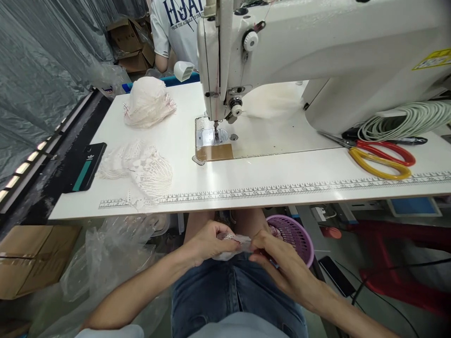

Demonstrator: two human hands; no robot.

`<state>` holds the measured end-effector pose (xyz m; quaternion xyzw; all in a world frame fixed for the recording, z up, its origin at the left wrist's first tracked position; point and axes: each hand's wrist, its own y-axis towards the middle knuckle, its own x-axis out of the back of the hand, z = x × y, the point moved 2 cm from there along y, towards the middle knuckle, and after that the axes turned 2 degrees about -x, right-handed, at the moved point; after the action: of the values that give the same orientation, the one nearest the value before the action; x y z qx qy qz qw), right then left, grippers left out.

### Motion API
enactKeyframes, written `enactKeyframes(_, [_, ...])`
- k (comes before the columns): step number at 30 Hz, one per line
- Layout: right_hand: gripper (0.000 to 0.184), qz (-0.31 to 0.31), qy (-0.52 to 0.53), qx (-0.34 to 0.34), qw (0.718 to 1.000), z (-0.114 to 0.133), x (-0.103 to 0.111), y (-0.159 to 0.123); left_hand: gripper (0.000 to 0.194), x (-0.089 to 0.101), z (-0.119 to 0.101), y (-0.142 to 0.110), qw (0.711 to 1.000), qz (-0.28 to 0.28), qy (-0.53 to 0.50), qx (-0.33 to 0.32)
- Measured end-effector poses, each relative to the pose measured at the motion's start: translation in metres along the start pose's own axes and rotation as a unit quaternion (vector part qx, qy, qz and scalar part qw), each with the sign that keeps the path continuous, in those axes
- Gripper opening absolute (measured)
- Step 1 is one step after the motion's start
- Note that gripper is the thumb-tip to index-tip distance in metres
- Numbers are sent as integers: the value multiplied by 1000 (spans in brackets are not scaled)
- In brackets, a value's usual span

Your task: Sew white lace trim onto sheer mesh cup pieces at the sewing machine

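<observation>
Both of my hands are low over my lap, below the front edge of the white sewing table [268, 176]. My left hand [207, 241] and my right hand [278, 258] pinch a small piece of white lace fabric [234, 246] between their closed fingers. A white sewing machine [317, 51] stands on the table above them, its needle and presser foot [216, 134] over the metal plate. A loose pile of white lace pieces [141, 169] lies at the table's left front, and a rounded stack of white fabric [148, 101] sits further back.
Red and yellow scissors [382, 157] and a coil of pale cord [408, 119] lie right of the machine. A black phone [84, 166] rests at the left edge. A purple basket [294, 234] sits under the table. Clear plastic bags [112, 258] and a cardboard box [31, 258] are left; another person's white shirt [176, 28] behind.
</observation>
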<state>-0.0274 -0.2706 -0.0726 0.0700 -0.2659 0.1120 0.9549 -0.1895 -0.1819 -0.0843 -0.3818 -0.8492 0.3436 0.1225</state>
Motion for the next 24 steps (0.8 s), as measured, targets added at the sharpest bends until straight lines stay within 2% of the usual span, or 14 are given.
enactKeyframes(5, [15, -25, -68, 46, 996, -1, -9, 9, 30, -3, -2, -2, 1000, 17, -14, -3])
enactKeyframes(9, [16, -26, -63, 28, 997, -6, -11, 13, 26, -3, -3, -1, 1000, 22, -2, -19])
enactKeyframes(11, [15, -3, -34, -4, 999, -7, -11, 13, 21, -3, -4, -1, 999, 25, 28, -39])
enactKeyframes(13, [16, 47, 10, -31, 998, -9, -13, 13, 13, -3, -4, -1, 992, 22, 94, -81])
enactKeyframes(16, [19, 107, 99, -50, 988, -12, -17, 10, 7, -4, -4, -1, 958, -12, 239, -160])
enactKeyframes(19, [26, 157, 209, -124, 957, -18, -21, 3, 11, -10, 1, 2, 920, -38, 330, -206])
enactKeyframes(21, [32, 194, 281, -198, 919, -21, -22, -6, 11, -16, 7, 5, 911, -25, 350, -216])
enactKeyframes(24, [38, 203, 368, -265, 867, -22, -21, -20, 11, -27, 16, 11, 905, -7, 362, -223])
